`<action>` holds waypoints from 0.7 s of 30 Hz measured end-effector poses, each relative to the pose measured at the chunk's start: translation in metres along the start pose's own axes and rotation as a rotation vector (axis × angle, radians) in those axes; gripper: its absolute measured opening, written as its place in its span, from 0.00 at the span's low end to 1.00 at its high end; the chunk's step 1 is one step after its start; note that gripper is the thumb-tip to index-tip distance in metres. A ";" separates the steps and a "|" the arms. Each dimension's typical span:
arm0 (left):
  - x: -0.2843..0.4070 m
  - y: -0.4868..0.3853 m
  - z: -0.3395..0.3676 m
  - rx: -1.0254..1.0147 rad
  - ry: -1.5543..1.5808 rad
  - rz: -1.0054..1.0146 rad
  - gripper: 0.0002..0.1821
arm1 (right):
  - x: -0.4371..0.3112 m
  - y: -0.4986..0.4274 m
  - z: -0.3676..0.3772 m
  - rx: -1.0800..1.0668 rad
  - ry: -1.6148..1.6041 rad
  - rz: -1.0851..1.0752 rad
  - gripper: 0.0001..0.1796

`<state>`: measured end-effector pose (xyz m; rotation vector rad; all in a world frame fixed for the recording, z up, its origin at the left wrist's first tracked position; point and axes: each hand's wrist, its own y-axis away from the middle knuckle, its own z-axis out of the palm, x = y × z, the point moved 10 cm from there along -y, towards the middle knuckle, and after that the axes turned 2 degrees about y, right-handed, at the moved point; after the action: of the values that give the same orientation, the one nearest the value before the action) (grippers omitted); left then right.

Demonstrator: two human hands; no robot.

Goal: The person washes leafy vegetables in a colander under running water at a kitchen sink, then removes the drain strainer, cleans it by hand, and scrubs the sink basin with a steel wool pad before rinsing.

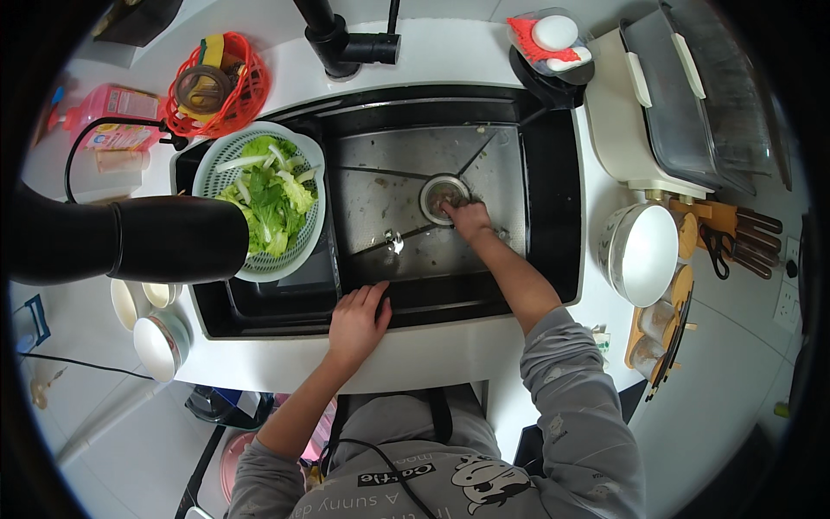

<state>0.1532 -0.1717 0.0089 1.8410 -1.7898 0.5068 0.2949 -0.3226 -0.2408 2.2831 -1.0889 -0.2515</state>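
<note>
The fingers of my right hand (468, 216) reach into the round drain strainer (445, 198) of the black sink (551, 194); whether they pinch any of the scraps there is hidden. My left hand (360, 321) rests on the sink's front rim, its fingers over the edge and holding nothing. Small bits of food and a little water lie on the metal sink floor (382, 146). At the sink's left side, a pale green colander (311, 146) holds green leafy vegetables (272, 201).
A black faucet (350, 48) rises behind the sink. A red plastic basket (256, 71) and pink bottle (117, 117) stand back left. White bowls (644, 256) are stacked at right, near a knife block (720, 224). More bowls (159, 344) sit front left. A large black cylindrical object (175, 237) juts in from the left.
</note>
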 end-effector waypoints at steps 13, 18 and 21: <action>0.001 0.001 0.000 0.016 -0.022 0.020 0.13 | 0.002 -0.005 0.007 -0.028 0.019 0.041 0.22; -0.003 0.001 0.002 -0.009 -0.008 -0.019 0.12 | 0.003 -0.007 0.010 -0.011 0.032 0.040 0.21; -0.003 0.001 0.002 -0.004 -0.003 -0.016 0.12 | 0.002 -0.003 0.005 0.015 0.026 0.027 0.21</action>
<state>0.1517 -0.1707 0.0057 1.8534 -1.7754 0.4941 0.2964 -0.3250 -0.2471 2.2772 -1.1109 -0.2028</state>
